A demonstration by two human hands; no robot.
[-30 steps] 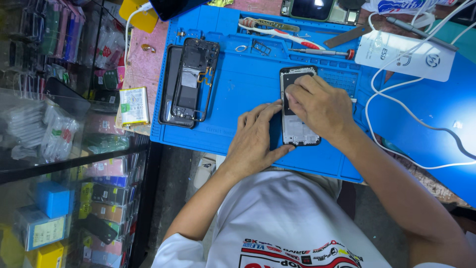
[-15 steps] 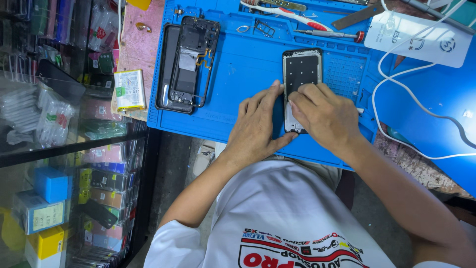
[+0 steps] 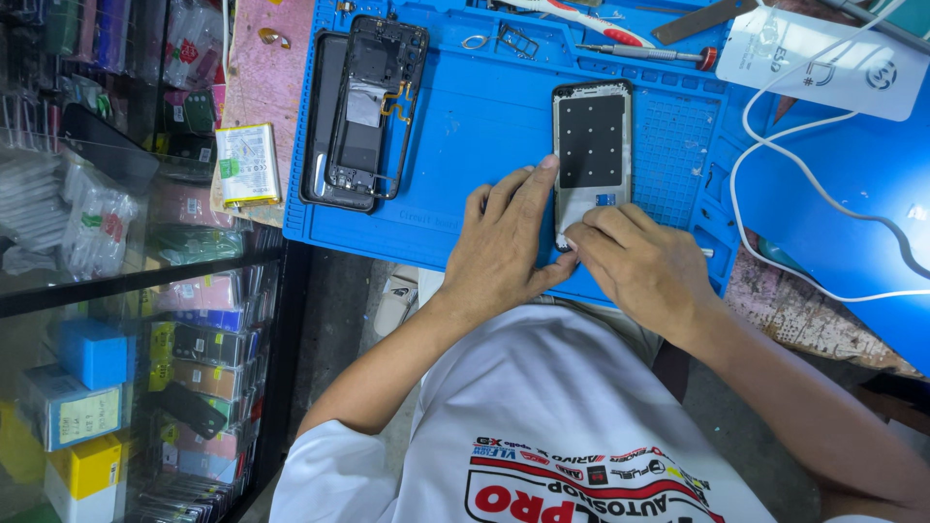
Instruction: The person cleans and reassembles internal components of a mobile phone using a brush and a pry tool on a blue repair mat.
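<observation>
**Two hands on a phone part**

The phone screen [image 3: 592, 155] lies flat on the blue mat [image 3: 484, 126], back side up, with a dark panel and small dots. The left hand [image 3: 504, 242] rests beside it, with the fingers stretched along its left edge and touching it. The right hand [image 3: 635, 261] sits at its bottom end, with the fingertips bent and pinching the bottom corner. I think it grips a small tab there, but the spot is too tiny to be sure.

A moment ago the right hand covered more of the screen and the left hand lay closer under it. Now the right hand is lower, so most of the dark panel shows. The screen stays in the same place on the mat.

To the left on the mat lies an open phone body [image 3: 363, 107]. A battery [image 3: 247, 165] lies just off the mat. A screwdriver [image 3: 644, 53] lies above the screen, and a white cable [image 3: 804, 194] curls to the right.
</observation>
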